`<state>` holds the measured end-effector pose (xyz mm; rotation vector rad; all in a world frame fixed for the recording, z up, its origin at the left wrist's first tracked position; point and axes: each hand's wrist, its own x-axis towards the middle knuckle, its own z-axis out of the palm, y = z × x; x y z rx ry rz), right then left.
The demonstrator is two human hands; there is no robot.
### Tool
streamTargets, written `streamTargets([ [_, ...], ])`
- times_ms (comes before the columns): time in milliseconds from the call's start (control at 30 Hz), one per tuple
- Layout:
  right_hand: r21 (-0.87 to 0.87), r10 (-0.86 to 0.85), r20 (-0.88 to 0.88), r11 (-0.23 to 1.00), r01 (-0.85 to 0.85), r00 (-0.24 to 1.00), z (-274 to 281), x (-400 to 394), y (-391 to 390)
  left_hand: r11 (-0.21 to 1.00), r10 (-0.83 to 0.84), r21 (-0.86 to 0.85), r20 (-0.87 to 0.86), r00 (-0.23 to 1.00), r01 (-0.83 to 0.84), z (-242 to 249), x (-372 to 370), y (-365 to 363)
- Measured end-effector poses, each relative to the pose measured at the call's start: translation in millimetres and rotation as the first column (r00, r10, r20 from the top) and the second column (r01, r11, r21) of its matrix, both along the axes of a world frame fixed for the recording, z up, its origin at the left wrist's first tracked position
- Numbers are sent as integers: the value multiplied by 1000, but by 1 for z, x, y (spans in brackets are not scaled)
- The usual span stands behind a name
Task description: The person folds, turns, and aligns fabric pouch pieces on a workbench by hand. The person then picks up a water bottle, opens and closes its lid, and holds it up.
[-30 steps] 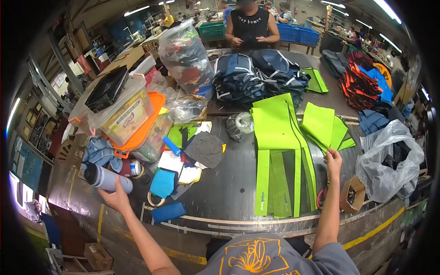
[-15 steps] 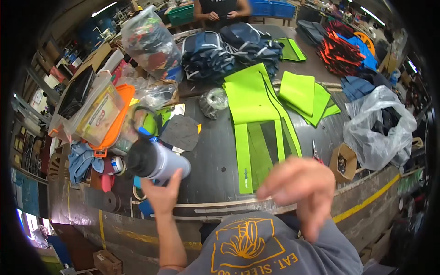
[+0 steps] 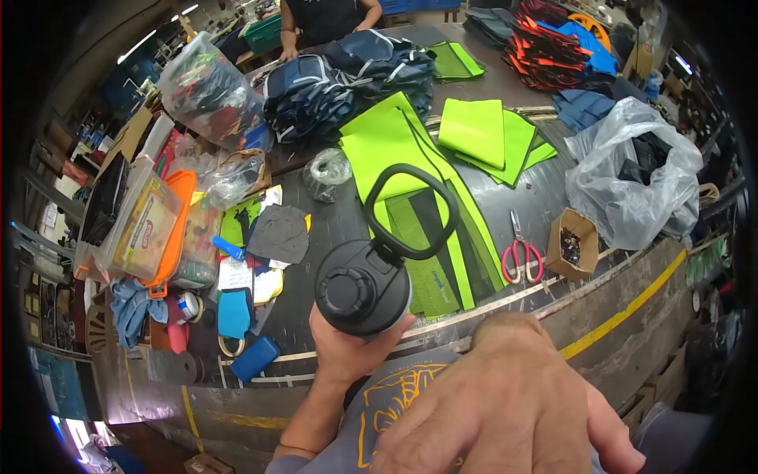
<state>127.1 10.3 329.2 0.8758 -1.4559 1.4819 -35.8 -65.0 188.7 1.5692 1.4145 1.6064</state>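
Note:
My left hand [image 3: 351,347] is wrapped round a bottle [image 3: 362,287] with a black lid, held upright before my chest. The lid's black loop handle [image 3: 412,212] stands out over the green fabric. My right hand [image 3: 505,411] is raised close to the camera at the lower right, its back showing; the fingertips are cut off or hidden. Beyond the bottle lie bright green fabric pieces [image 3: 383,142] with dark mesh. Red-handled scissors [image 3: 521,262] rest on the table to their right, beside a small open cardboard box [image 3: 572,243].
Dark blue fabric bundles [image 3: 306,99] sit at the far side, where a person [image 3: 328,20] stands. A clear plastic bag [image 3: 632,174] is at the right. Plastic bins [image 3: 146,225] with an orange lid [image 3: 180,229] are at the left, near a blue case [image 3: 255,359].
The bottle has moved right in my left hand and turned upright, its lid now facing the camera. My right hand has come lower and closer to the camera. The view has shifted, and the scissors show fully.

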Motion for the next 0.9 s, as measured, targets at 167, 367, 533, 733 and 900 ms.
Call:
streamTargets([
  [167,15,29,-68,999,-29,997,-1,4,-2,999,-44,-20,-3,999,44,-2,12,2],
  [367,15,44,-99,999,-43,994,-4,7,-3,992,-104,-72,-34,994,102,-2,15,-2],
  [533,3,39,-113,999,-39,993,-11,10,2,989,-140,-52,-46,989,137,10,18,0],
  [733,8,43,-125,999,-43,991,-19,12,7,949,74,-313,349,934,42,-67,-8,-18],
  [900,26,46,-123,999,-43,991,-23,17,8,982,83,-187,258,963,-34,-30,-10,-19],
])
